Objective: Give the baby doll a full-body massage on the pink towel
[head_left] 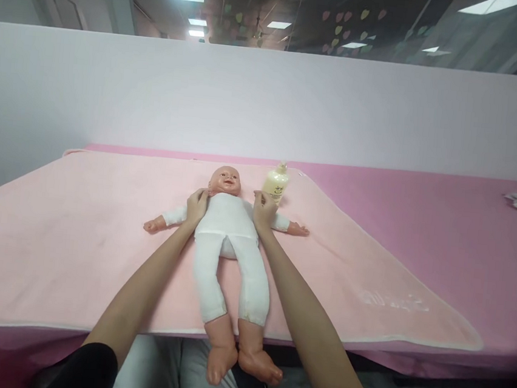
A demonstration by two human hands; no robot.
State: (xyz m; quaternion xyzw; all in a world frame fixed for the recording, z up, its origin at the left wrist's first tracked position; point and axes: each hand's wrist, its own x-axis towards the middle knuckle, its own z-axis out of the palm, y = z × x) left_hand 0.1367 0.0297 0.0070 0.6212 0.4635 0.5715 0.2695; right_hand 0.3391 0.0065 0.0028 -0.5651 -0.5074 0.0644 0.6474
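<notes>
Baby doll [226, 215] lies face up on the pink blanket [76, 231], feet past the near edge. Yellowish bottle [275, 182] stands beyond its shoulder. Right hand [265, 210] and left hand [197, 205] curl nearly closed beside the shoulders — whether gripping cloth, I cannot tell.
</notes>
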